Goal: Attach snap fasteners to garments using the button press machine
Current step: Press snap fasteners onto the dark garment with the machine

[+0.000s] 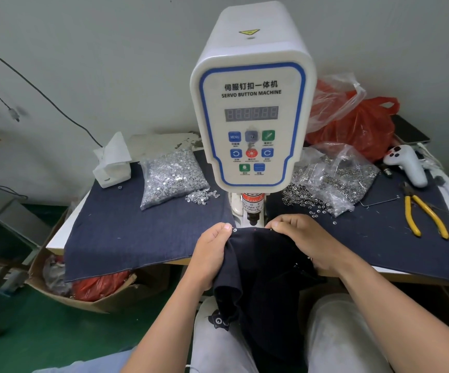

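A white servo button machine (251, 103) stands at the middle of the table, its press head (253, 211) just above the garment's edge. The dark navy garment (261, 278) hangs from the table edge down over my lap. My left hand (212, 251) grips its upper left edge, thumb beside a silver snap (234, 230) set in the fabric. My right hand (301, 238) pinches the upper right edge, holding the hem stretched under the press head.
A bag of silver snap caps (169, 179) lies left of the machine, and bags of ring parts (330, 179) lie right. Yellow-handled pliers (422, 211), a white tool (406, 162) and red plastic bags (357, 125) sit at right. A cardboard box (64, 289) stands below left.
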Demonstrator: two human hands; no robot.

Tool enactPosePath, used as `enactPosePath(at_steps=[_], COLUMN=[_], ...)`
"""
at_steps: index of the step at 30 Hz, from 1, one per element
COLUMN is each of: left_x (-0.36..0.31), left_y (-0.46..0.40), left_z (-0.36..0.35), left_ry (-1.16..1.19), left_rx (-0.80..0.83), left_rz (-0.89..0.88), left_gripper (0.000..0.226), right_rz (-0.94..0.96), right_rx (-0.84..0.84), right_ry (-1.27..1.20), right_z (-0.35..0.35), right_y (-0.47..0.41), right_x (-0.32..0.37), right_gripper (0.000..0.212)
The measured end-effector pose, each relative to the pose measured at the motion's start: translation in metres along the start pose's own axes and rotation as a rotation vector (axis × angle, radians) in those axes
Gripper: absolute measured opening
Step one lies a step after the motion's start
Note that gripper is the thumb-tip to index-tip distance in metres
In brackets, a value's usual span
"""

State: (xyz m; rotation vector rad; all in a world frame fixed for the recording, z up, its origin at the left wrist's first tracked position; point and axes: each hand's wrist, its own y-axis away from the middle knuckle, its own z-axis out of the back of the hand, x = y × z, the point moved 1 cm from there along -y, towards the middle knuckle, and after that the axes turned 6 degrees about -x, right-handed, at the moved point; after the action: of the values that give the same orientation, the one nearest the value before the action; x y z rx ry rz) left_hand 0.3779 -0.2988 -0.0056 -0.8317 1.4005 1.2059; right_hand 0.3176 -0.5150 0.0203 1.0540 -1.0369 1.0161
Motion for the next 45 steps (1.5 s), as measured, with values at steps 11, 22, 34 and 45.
enactPosePath(at_steps=[11,22,34,45], left_x=[0.000,0.000,-0.016,-0.040], left_y=[-0.001,0.002,0.045,0.068], left_z=[0.001,0.003,0.031,0.033], left_ry=[-0.005,0.010,-0.060,-0.184], left_rx=[-0.004,0.021,0.218,0.326], left_rz=[-0.001,-0.050,-0.100,-0.071], left_gripper=[0.029,0.038,0.027,0.031], right_rz=[-0.026,0.007,0.003,0.013], right_rx=[0.001,0.056,0.312,0.450], right_ry=[-0.013,-0.053,-0.092,0.267], right_z=[-0.001,0.003,0.008,-0.001], right_y=[0.002,0.002,0.024,0.039], right_x=[0.002,-0.004,0.005,0.031], right_gripper=[0.026,0.024,0.027,0.039])
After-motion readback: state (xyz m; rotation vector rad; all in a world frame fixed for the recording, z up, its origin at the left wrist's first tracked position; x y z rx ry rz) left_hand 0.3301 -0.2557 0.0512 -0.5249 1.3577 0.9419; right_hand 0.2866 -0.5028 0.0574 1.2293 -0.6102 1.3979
